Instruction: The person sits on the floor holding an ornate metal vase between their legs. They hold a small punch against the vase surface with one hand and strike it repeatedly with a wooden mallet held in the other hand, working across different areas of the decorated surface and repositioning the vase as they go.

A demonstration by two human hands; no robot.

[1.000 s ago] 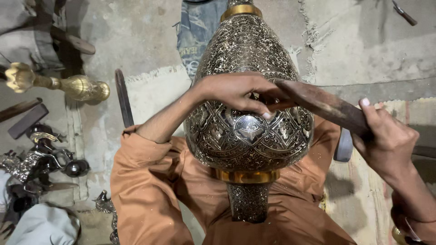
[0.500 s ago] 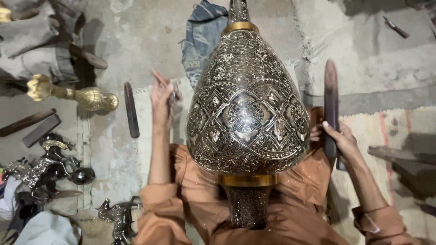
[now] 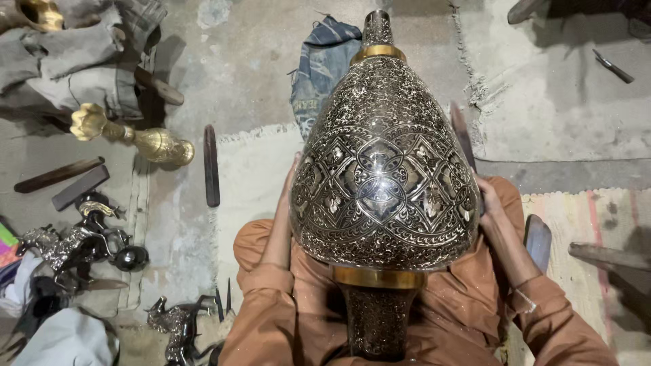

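A large pear-shaped metal vase (image 3: 383, 183) with fine silver engraving and brass bands rests on my lap, its narrow neck pointing away from me. My left hand (image 3: 292, 181) presses flat against the vase's left side and is mostly hidden behind it. On the right flank, my right hand (image 3: 489, 200) grips a dark wooden stick (image 3: 462, 137). The stick rises along the vase's right edge. Orange sleeves cover both my arms.
A brass vase (image 3: 146, 141) lies on the concrete floor at left, near dark wooden sticks (image 3: 211, 166) and dark metal horse figurines (image 3: 74, 238). Blue cloth (image 3: 324, 64) lies beyond the vase. A flat blade (image 3: 539, 240) and a wooden piece (image 3: 610, 256) rest on the rug at right.
My left hand came off the top of the vase and went down to its left side. My right hand drew the stick in against the right side.
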